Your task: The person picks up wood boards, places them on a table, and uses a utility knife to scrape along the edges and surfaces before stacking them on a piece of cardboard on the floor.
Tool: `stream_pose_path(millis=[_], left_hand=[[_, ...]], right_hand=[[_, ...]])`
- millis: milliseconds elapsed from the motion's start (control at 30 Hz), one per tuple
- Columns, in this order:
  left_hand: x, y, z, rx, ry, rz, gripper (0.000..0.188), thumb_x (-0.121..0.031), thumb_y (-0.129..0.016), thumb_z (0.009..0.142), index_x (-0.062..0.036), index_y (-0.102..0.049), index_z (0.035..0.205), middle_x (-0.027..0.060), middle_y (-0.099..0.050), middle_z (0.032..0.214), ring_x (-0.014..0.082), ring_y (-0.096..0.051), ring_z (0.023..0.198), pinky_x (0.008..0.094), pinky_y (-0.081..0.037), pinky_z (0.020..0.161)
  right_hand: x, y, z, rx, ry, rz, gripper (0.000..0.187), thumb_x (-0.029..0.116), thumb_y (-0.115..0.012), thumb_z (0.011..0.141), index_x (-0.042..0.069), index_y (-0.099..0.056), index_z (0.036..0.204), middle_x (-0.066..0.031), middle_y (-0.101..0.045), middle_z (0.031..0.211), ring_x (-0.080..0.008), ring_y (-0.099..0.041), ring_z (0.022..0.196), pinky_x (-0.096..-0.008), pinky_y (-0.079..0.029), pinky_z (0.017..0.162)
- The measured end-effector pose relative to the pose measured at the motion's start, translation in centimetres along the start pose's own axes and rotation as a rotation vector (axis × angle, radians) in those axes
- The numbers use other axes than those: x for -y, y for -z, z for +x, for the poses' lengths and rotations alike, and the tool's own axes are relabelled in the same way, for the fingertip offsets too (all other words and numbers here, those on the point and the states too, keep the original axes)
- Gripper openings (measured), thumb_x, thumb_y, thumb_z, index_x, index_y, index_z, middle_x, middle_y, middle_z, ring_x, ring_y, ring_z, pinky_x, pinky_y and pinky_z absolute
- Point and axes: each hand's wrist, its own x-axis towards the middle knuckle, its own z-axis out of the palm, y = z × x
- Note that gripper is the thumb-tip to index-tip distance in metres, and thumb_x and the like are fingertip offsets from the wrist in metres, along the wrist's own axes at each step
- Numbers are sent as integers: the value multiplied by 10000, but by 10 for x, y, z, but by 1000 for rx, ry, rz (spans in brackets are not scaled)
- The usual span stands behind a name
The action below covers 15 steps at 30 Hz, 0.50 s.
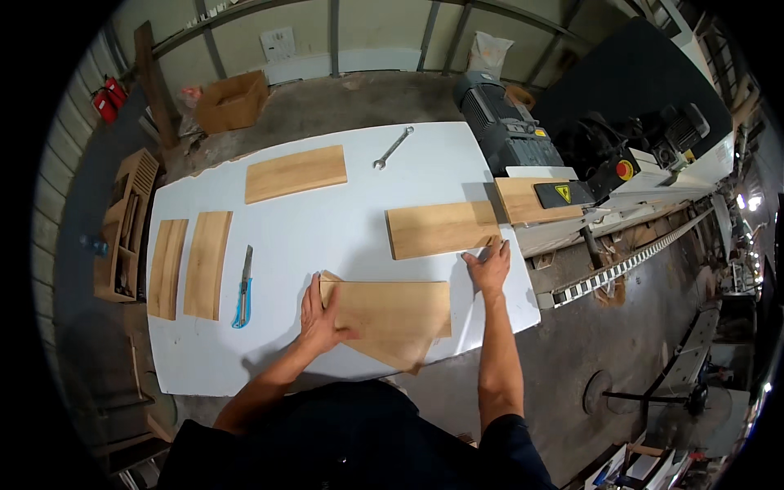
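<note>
My left hand (320, 321) lies with its fingers spread at the left end of a small stack of wooden boards near the table's front edge. The upper board (388, 306) sits straight, while another board (406, 357) pokes out askew beneath it. My right hand (492, 265) has its thumb apart from the fingers, and its fingertips touch the near right corner of a single wooden board (441, 229). That board's right end comes close to another board (523, 202) at the machine. Both hands look open, though the fingertips of the right are partly hard to make out.
On the white table (310, 237) lie a far board (296, 173), two boards at the left (168, 269), a blue-handled utility knife (243, 294) and a wrench (394, 149). A machine with a motor (506, 122) and red button (624, 169) adjoins the right side. A cardboard box (231, 102) stands beyond.
</note>
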Motion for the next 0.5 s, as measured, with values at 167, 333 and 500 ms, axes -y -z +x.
stream_pose_path(millis=[167, 333, 500], left_hand=[[3, 47, 7, 254, -250, 149, 1246, -601, -843, 463, -61, -324, 1460, 341, -52, 1516, 533, -26, 1397, 600, -97, 1133], [1, 62, 42, 468, -444, 199, 1255, -587, -848, 448, -62, -320, 1459, 358, -49, 1509, 517, -21, 1408, 617, -57, 1139], [-6, 57, 59, 582, -604, 273, 1111, -527, -812, 547, -111, -331, 1457, 360, -218, 1424, 509, -173, 1362, 614, -84, 1140]], right_hand=[[0, 0, 32, 226, 190, -148, 1195, 522, -857, 525, 80, -266, 1465, -280, -236, 1507, -529, -215, 1359, -582, -237, 1092], [46, -1, 60, 517, 540, -287, 1291, 505, -890, 451, 91, -241, 1487, -208, -165, 1557, -422, -126, 1434, -542, -171, 1144], [99, -6, 80, 739, 605, -454, 1360, 466, -897, 461, 116, -118, 1520, -190, -135, 1573, -389, -69, 1458, -524, -129, 1171]])
